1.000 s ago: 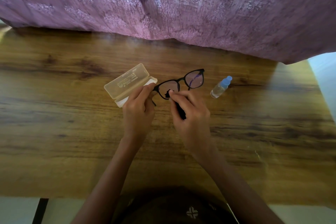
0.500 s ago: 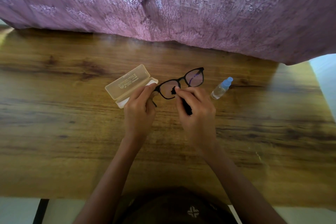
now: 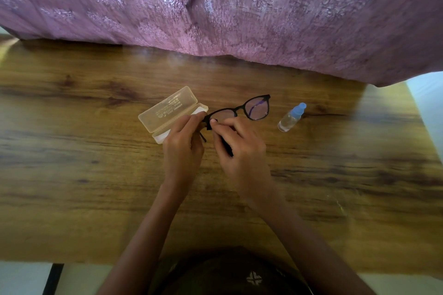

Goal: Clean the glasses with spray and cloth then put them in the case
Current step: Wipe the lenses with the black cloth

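Note:
Black-framed glasses [image 3: 254, 109] are held over the wooden table [image 3: 96, 175], lenses facing away. My left hand [image 3: 183, 148] pinches the frame at its left end. My right hand [image 3: 242, 151] pinches a small black cloth [image 3: 226, 145] against the left lens near its left edge; most of the cloth is hidden in my fingers. The open translucent case [image 3: 167, 112] lies just left of the glasses, partly behind my left hand. A small clear spray bottle [image 3: 291, 117] with a blue cap lies on its side to the right.
A purple patterned fabric [image 3: 239, 12] hangs over the table's far edge. The table's near edge runs just above my lap, and its right edge is beyond the bottle.
My right hand has slid the cloth leftward across the left lens, towards my left hand. The glasses, case and bottle stay where they were.

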Available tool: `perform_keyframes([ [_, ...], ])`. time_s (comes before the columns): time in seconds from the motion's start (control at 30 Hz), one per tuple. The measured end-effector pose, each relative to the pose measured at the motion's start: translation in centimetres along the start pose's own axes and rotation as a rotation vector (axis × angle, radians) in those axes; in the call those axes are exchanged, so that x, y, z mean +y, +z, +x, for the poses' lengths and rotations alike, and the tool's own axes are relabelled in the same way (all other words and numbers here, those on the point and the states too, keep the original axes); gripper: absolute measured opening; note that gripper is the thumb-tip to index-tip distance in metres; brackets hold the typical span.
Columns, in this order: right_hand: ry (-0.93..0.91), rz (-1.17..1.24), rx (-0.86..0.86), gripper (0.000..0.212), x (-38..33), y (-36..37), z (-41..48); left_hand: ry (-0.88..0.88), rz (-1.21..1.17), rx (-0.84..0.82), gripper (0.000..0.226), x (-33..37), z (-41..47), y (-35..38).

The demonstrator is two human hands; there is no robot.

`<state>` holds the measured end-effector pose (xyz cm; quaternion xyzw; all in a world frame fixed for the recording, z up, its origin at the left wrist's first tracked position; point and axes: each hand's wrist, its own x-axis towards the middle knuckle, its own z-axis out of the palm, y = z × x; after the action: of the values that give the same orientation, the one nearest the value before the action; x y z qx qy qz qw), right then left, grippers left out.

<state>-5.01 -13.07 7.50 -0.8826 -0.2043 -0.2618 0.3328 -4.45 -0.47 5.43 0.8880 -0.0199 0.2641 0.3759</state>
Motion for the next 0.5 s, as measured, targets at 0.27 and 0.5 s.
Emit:
perform_keyframes([
  [0.27, 0.071, -0.008, 0.078, 0.016, 1.8, -0.8, 1.2, -0.006, -0.012, 0.022, 0.035, 0.3, 0.1, 0.0],
  [0.5, 0.057, -0.020, 0.070, 0.016, 1.6, -0.5, 1.2, -0.018, 0.011, 0.026, 0.032, 0.0, 0.0, 0.1],
])
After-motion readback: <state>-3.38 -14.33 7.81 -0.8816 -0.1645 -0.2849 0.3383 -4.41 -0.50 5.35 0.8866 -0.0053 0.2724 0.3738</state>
